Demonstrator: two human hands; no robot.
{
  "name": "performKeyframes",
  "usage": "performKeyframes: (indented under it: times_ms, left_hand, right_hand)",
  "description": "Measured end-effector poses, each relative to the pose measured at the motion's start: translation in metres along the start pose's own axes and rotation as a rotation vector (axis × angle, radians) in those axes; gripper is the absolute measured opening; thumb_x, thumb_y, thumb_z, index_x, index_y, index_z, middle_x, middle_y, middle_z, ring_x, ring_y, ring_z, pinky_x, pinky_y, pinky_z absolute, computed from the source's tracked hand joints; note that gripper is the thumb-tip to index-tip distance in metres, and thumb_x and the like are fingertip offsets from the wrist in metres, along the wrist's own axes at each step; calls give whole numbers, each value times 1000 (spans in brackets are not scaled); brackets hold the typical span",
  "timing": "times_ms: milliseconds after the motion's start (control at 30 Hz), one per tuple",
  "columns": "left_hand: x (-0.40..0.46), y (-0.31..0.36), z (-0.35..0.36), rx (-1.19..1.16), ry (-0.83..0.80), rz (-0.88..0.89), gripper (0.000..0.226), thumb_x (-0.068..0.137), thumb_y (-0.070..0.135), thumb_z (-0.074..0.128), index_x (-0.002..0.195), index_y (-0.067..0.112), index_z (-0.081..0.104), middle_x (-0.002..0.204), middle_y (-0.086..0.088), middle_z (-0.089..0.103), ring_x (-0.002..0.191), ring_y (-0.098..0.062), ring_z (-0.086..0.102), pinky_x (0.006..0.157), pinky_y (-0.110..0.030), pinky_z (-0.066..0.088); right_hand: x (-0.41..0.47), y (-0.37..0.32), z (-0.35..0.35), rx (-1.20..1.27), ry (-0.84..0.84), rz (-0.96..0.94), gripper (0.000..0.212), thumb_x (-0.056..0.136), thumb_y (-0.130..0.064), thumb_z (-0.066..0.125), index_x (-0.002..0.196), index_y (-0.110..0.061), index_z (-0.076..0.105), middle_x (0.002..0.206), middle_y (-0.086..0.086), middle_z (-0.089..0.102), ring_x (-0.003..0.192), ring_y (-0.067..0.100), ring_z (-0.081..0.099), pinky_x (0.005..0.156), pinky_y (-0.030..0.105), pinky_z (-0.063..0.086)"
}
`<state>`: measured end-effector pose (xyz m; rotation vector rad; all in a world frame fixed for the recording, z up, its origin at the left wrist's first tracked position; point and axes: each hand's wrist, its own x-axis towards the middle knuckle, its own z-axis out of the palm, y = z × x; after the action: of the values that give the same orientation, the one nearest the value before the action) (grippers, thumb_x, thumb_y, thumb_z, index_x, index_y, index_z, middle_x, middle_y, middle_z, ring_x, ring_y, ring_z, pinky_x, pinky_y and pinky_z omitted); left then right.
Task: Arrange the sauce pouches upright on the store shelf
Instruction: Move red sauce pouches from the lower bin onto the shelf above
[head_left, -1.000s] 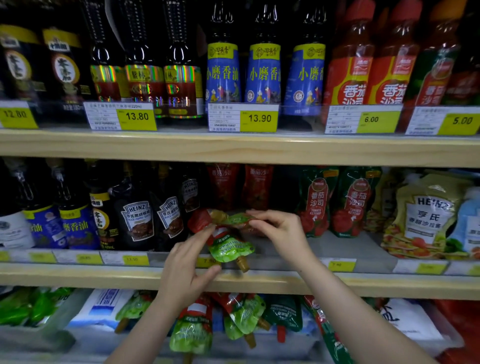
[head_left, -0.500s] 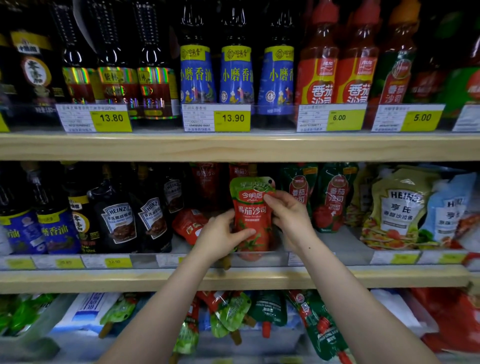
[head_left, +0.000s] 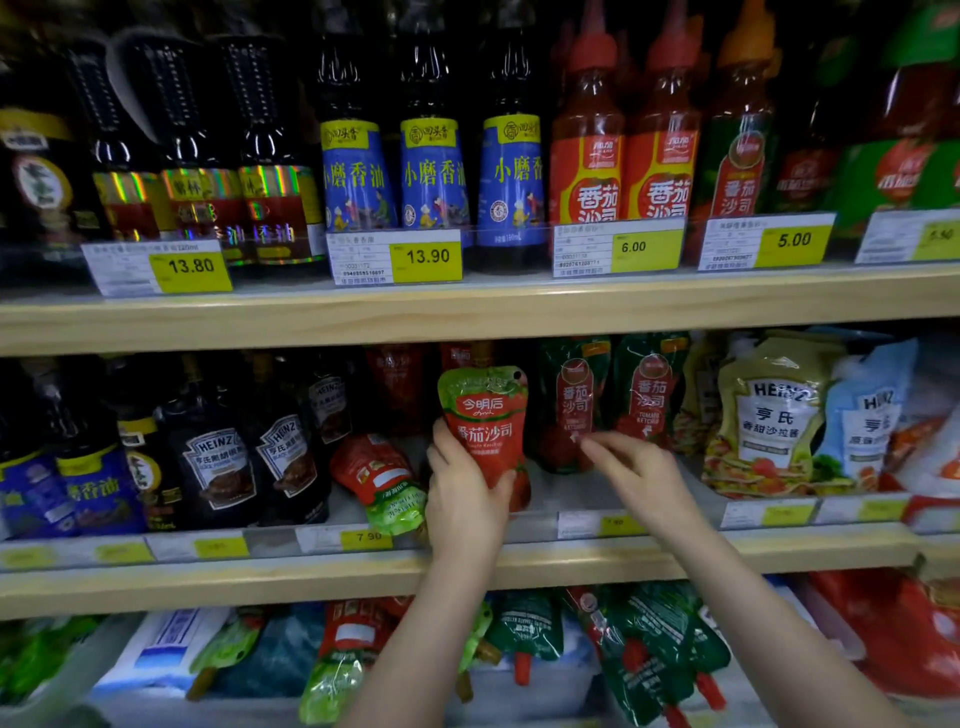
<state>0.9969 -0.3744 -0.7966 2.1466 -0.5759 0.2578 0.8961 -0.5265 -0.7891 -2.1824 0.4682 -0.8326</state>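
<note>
Holding job: the person stands a sauce pouch up on the middle shelf, so it faces out like the ones beside it.
Arms: both come up from the bottom of the view, past the low shelf, to reach the middle one.
Low shelf: many pouches (head_left: 524, 631) lie flat or tipped over down there, in a messy pile. I think they need standing up too.
Left hand: the left hand (head_left: 462, 499) wraps around the bottom half of the red pouch (head_left: 485, 415), thumb on one edge and fingers curled on the front. It grips low, I think, so the pouch does not flop over.
Right hand: the right hand (head_left: 641, 475) is loose and spread, holding nothing. Its fingertips (head_left: 589, 444) point at the dark green pouch (head_left: 571, 405) just beside the red one, close to it or just touching; I cannot tell which.
Red pouch: it is upright, green top up, words facing out. Its bottom looks like it rests on the middle shelf (head_left: 675, 558), near the front edge.
Fallen pouch: just left of the left hand, a red and green pouch (head_left: 382, 480) leans over on its side. It looks like the next one to fix.
Behind: more green pouches (head_left: 649, 395) stand up straight at the back, which shows how the row should look.
Far up: tall bottles (head_left: 434, 176) stand on the top shelf behind yellow price tags (head_left: 428, 257). Nobody is touching them.
</note>
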Motion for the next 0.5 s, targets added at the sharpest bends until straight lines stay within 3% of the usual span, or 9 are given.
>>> performKeyframes:
  times_ms: [100,200,500]
  left_hand:
    - [7,7,10,-22,8,-31,72,81,22,69,134,3,24,125,-20,45,110,-41,54,81,-47,48]
    - [19,11,19,-45,10,-57,68,82,19,68,131,0,25,124,-22,45,111,-43,52,86,-49,46]
    - [55,11,40,33,-1,-88,80,85,24,65,140,-4,15,133,-24,41,114,-42,51,88,-45,44]
  right_hand:
    - [-19,28,-17,-296,4,4,27,89,-34,55,106,-19,69,115,-1,66,105,17,60,86,36,49]
    - [-27,37,-16,-496,12,-51,29,90,-35,53,113,-23,66,119,-5,65,103,18,62,84,37,49]
    - [-26,45,-5,-537,175,-113,28,87,-31,60,114,-25,64,109,-2,71,89,23,67,79,34,45]
